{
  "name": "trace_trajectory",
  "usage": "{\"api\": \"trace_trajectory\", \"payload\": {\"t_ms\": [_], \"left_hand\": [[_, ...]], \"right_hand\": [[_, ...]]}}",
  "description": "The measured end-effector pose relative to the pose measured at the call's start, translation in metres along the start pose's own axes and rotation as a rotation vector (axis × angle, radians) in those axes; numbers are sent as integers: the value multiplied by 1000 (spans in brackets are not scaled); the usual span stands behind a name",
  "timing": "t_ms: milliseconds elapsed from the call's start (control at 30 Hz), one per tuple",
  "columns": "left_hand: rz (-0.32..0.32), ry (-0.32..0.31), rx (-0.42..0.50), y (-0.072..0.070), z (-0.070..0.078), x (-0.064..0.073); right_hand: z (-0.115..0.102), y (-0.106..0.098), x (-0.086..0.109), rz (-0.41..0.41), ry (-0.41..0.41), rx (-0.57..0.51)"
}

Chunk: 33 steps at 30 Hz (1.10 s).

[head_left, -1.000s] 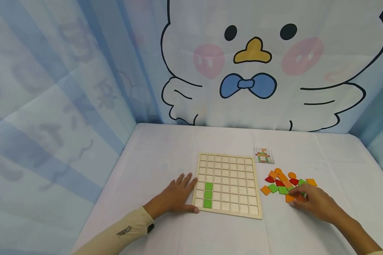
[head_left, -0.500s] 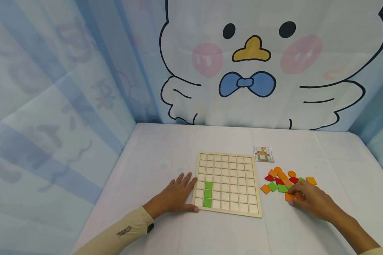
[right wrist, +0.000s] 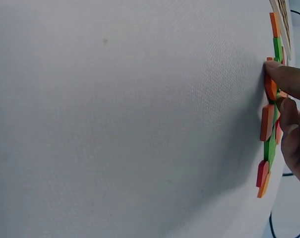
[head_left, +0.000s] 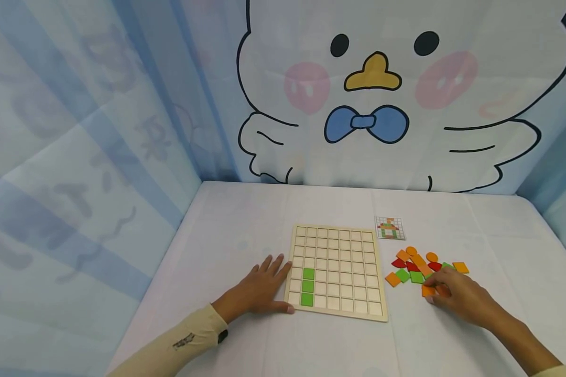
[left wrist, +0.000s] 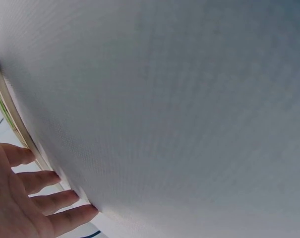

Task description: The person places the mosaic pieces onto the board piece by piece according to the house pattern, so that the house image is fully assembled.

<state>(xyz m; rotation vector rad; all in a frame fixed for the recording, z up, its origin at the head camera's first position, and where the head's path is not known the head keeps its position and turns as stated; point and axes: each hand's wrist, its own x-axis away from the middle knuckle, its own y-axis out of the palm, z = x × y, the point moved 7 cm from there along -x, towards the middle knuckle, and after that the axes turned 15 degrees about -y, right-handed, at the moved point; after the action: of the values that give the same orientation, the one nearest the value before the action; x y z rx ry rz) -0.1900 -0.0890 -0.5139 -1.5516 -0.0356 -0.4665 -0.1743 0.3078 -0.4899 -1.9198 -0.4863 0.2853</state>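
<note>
My left hand (head_left: 261, 288) lies on the table with its fingers spread, fingertips and thumb touching the left edge of a wooden grid board (head_left: 345, 279). Three green square tiles (head_left: 307, 286) fill a column in the board's lower left. My right hand (head_left: 467, 301) is at the near side of a loose group of tiles, its thumb and forefinger pinching an orange square tile (head_left: 427, 291). In the right wrist view, the thumb (right wrist: 288, 79) presses on that orange tile's edge (right wrist: 269, 84). The hand covers some tiles behind it.
A small pattern card (head_left: 390, 228) lies beyond the board's upper right corner. Loose orange tiles (head_left: 392, 280), red tiles (head_left: 398, 263), green tiles (head_left: 416, 277) and round orange tiles (head_left: 411, 251) lie right of the board. A printed curtain (head_left: 368, 157) stands behind the table.
My right hand has shifted very slightly over the loose tiles, its fingers closing in on the orange square. The left hand and the board have stayed put.
</note>
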Motion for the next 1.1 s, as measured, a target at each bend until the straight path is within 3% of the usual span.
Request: {"api": "trace_trajectory", "payload": {"t_ms": [500,800,1100], "left_hand": [[6,-2,7,-1,0,0],[7,1,3,-1,0,0],[6,10,6,-3,0,2]], "right_hand": [[0,1,-1,29,-7,9],[-1,2,0,16,41,-30],[-4,4,3,38,-9,-80]]}}
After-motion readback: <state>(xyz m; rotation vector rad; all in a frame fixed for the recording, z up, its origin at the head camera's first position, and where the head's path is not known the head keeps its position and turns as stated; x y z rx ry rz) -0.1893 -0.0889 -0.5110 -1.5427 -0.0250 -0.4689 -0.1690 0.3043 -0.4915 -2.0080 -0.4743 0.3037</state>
